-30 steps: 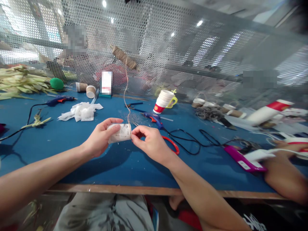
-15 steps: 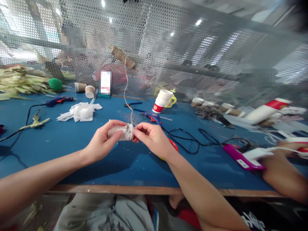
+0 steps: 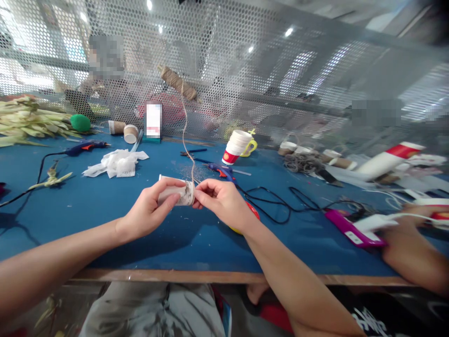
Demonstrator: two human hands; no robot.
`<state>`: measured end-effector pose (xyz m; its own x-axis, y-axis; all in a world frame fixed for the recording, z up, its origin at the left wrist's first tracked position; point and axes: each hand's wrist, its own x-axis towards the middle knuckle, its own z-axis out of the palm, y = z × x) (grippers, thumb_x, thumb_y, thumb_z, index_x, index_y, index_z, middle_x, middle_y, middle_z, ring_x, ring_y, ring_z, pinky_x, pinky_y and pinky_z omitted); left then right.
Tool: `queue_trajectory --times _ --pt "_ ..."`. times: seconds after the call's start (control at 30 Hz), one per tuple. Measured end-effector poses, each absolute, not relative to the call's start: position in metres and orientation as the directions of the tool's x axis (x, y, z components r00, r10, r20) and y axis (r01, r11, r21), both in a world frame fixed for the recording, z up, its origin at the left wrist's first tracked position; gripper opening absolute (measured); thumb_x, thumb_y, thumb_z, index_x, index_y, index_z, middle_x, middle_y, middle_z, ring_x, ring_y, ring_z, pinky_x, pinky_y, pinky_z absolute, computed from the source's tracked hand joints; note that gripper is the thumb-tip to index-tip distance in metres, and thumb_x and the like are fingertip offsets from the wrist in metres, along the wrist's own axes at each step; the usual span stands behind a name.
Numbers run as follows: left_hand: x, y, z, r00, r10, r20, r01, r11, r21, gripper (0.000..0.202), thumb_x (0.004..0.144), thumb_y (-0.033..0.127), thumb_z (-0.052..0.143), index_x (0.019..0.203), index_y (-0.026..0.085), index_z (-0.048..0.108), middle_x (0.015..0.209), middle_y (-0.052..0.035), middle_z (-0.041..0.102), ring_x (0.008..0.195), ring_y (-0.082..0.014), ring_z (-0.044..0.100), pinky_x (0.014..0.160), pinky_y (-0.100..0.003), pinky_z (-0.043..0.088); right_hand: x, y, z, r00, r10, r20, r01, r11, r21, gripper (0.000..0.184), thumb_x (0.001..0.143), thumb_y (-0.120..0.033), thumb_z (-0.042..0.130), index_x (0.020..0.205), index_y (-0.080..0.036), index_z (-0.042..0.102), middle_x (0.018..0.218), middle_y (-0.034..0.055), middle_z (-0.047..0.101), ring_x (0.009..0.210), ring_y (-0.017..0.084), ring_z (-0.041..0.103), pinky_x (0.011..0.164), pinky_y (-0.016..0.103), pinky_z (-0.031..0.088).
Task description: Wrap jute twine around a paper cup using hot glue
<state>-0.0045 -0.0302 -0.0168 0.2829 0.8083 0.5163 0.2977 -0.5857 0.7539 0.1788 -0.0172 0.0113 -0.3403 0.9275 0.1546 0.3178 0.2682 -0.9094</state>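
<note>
A white paper cup (image 3: 190, 191) lies on its side above the table, with my left hand (image 3: 147, 206) wrapped around it. At the cup's right end, my right hand (image 3: 220, 199) pinches the twine (image 3: 192, 164) against the rim. That twine runs up to a brown spool (image 3: 178, 83) on the perforated metal screen. Just beyond my right hand lies a blue glue gun (image 3: 224, 172). A stack of white and red paper cups (image 3: 236, 146) stands tilted farther back. Part of a red and yellow object (image 3: 253, 210) shows behind my right wrist.
Crumpled white material (image 3: 119, 163), another glue gun (image 3: 84, 147) and a phone (image 3: 153, 121) are at the left. Black cable (image 3: 271, 201) loops across the right side toward a purple power strip (image 3: 354, 229). A co-worker's arm (image 3: 414, 257) rests at the far right.
The cup has turned slightly in my left hand, and the left fingers have shifted a little on it. My right hand stays nearly in place.
</note>
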Motion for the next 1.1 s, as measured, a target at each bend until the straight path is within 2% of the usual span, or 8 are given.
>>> queue_trajectory --times 0.23,0.67,0.83,1.0,1.1 --pt "-0.0054 -0.0310 -0.0171 0.294 0.769 0.567 0.314 -0.638 0.703 0.021 0.084 0.019 0.045 0.103 0.015 0.054 0.088 -0.0034 0.067 0.075 -0.0107 0.062 0.070 -0.021 0.048 0.1781 -0.0187 0.0137 -0.332 0.931 0.149 0.328 0.262 -0.908 0.011 0.074 -0.025 0.057 0.069 -0.015 0.057 0.060 0.0022 0.064 0.056 0.012 0.062 0.058 0.026 0.051" --pt "-0.0054 -0.0315 -0.0178 0.324 0.757 0.567 0.346 -0.653 0.674 0.021 0.085 0.020 0.044 0.103 0.015 0.053 0.087 -0.0040 0.067 0.073 -0.0114 0.062 0.069 -0.022 0.048 0.1778 -0.0181 0.0137 -0.346 0.928 0.134 0.331 0.255 -0.908 0.013 0.075 -0.025 0.056 0.068 -0.014 0.057 0.059 0.0025 0.064 0.055 0.012 0.062 0.057 0.025 0.050" --pt "-0.0054 -0.0318 -0.0178 0.328 0.790 0.518 0.328 -0.610 0.722 0.023 0.084 0.022 0.044 0.104 0.016 0.053 0.089 -0.0048 0.066 0.076 -0.0127 0.061 0.073 -0.023 0.047 0.1789 -0.0175 0.0125 -0.344 0.929 0.135 0.335 0.256 -0.907 0.012 0.075 -0.024 0.056 0.068 -0.014 0.056 0.058 0.0025 0.063 0.054 0.012 0.061 0.056 0.026 0.050" --pt "-0.0048 -0.0282 -0.0145 0.226 0.894 0.387 0.203 -0.431 0.879 0.023 0.082 0.027 0.048 0.100 0.014 0.055 0.087 -0.0052 0.065 0.070 -0.0128 0.059 0.066 -0.023 0.047 0.1796 -0.0165 0.0122 -0.383 0.908 0.169 0.307 0.297 -0.904 0.017 0.077 -0.028 0.054 0.071 -0.013 0.058 0.063 0.0043 0.064 0.058 0.012 0.061 0.060 0.027 0.050" --pt "-0.0040 -0.0268 -0.0127 0.213 0.915 0.343 0.167 -0.380 0.910 0.025 0.080 0.029 0.050 0.099 0.013 0.055 0.085 -0.0049 0.064 0.067 -0.0121 0.057 0.064 -0.023 0.046 0.1788 -0.0167 0.0116 -0.379 0.912 0.159 0.325 0.292 -0.900 0.016 0.077 -0.028 0.055 0.072 -0.013 0.058 0.063 0.0040 0.064 0.058 0.012 0.061 0.060 0.026 0.050"
